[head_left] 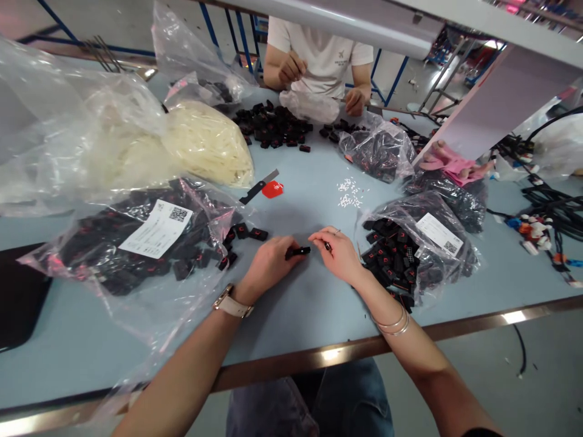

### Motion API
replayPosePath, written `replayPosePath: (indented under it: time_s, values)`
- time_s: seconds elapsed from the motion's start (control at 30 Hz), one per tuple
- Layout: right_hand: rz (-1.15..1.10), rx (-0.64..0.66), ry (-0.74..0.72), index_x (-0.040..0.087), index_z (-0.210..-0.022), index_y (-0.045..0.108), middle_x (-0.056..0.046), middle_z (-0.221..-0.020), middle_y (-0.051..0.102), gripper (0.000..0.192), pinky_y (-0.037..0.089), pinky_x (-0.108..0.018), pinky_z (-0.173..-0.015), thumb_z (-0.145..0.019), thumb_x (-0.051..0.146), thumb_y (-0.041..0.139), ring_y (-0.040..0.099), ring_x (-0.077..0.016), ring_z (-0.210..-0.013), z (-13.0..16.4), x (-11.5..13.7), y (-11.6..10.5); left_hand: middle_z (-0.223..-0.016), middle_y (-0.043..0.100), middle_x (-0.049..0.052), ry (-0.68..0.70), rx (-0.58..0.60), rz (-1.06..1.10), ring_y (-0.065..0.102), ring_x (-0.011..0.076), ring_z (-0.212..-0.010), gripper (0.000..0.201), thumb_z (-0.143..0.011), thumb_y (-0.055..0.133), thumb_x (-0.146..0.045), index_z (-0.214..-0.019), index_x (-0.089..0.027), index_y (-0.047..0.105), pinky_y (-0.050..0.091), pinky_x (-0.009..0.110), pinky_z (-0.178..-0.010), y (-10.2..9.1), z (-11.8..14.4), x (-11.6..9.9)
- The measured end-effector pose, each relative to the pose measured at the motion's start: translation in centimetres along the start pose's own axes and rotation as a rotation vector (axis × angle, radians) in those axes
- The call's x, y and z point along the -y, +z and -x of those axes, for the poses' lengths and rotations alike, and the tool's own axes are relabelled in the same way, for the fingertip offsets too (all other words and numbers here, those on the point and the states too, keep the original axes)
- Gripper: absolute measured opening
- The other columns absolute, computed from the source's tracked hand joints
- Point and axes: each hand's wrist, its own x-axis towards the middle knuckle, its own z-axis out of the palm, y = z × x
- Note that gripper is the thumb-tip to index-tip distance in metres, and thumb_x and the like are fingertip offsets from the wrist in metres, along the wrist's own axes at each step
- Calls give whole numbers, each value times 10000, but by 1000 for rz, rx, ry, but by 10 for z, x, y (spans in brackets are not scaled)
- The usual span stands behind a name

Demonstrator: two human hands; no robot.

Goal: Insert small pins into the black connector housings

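My left hand (272,261) is closed on a small black plastic connector housing (300,250), whose end sticks out past the fingertips toward the right. Facing it across a small gap, my right hand (339,252) has thumb and forefinger pinched together. A dark tip shows at the curled fingers of that hand; what it belongs to is hidden. Beyond the hands lies a scatter of tiny white pieces (350,193). Loose black housings (241,230) with red-orange parts lie left of my left hand. More black housings (387,255) spill from a clear bag beside my right wrist.
A labelled bag of black parts (132,237) lies left, a labelled clear bag (444,243) right. A utility knife (259,187) rests by a red piece (273,189). Behind are a bag of cream-coloured parts (204,142), a black pile (273,124) and a co-worker (319,60).
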Motion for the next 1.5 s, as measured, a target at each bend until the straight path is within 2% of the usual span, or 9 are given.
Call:
replayPosePath:
  time_s: [0.2, 0.43, 0.53, 0.7, 0.93, 1.13, 1.27, 1.4, 1.5]
  values:
    - [-133, -62, 113, 218, -903, 690, -14, -894, 705, 171, 472, -236, -711, -835, 154, 546, 616, -115, -760, -2, 0, 4, -732, 621, -1, 41, -8, 10, 559, 145, -665, 112, -769, 661, -236, -789, -187, 562, 410, 250, -596, 0, -1, 3]
    - [-129, 16, 54, 203, -846, 707, -20, -876, 657, 166, 461, -226, -680, -800, 117, 572, 576, -92, -686, -1, 3, 7, -756, 622, 15, 38, 13, 18, 556, 155, -681, 84, -789, 634, -218, -789, -182, 558, 410, 263, -605, -2, -1, 0]
    - [-120, 61, 43, 212, -882, 687, -10, -863, 673, 201, 460, -243, -743, -784, 83, 567, 597, -111, -757, 0, 4, 9, -761, 623, 17, 34, 10, 13, 561, 156, -680, 101, -776, 650, -228, -795, -180, 564, 414, 262, -605, -1, -1, 2]
    - [-90, 76, 95, 234, -966, 630, 31, -776, 689, 230, 447, -242, -701, -777, 107, 601, 588, -117, -693, 0, 7, 10, -754, 630, 15, 54, -3, -1, 572, 158, -674, 99, -768, 649, -230, -802, -182, 569, 421, 260, -606, 0, -1, 4]
    - [-28, 69, 73, 246, -1024, 586, 33, -799, 707, 259, 440, -248, -722, -796, 123, 589, 602, -131, -748, 1, 9, 11, -772, 634, 22, 56, 6, -23, 579, 163, -680, 100, -767, 641, -227, -804, -182, 560, 435, 266, -614, 0, -1, 3]
    - [151, 128, -37, 262, -1081, 579, 13, -861, 710, 314, 437, -263, -731, -812, 109, 528, 610, -155, -835, 2, 6, 13, -775, 629, 38, 16, 30, -35, 583, 180, -711, 100, -768, 640, -208, -800, -178, 549, 441, 288, -637, -1, -1, 0]
    - [333, 150, -143, 265, -1106, 582, -11, -881, 704, 324, 421, -253, -668, -833, 119, 488, 623, -158, -810, 4, 9, 14, -759, 619, 46, 16, 49, -27, 580, 191, -714, 82, -771, 620, -187, -762, -179, 538, 432, 298, -639, -3, -2, -1]
    - [419, 163, -145, 253, -1118, 585, -25, -848, 708, 327, 412, -248, -616, -841, 115, 478, 631, -154, -735, 7, 12, 18, -737, 606, 36, 8, 50, -12, 569, 182, -697, 84, -773, 606, -189, -740, -184, 530, 421, 291, -632, -3, -3, 0]
    - [404, 126, -127, 270, -1126, 587, -10, -853, 718, 347, 437, -253, -637, -843, 104, 474, 644, -155, -737, 7, 8, 20, -743, 607, 40, -5, 39, 6, 564, 176, -692, 91, -776, 619, -206, -750, -181, 535, 413, 286, -632, -2, -3, 2]
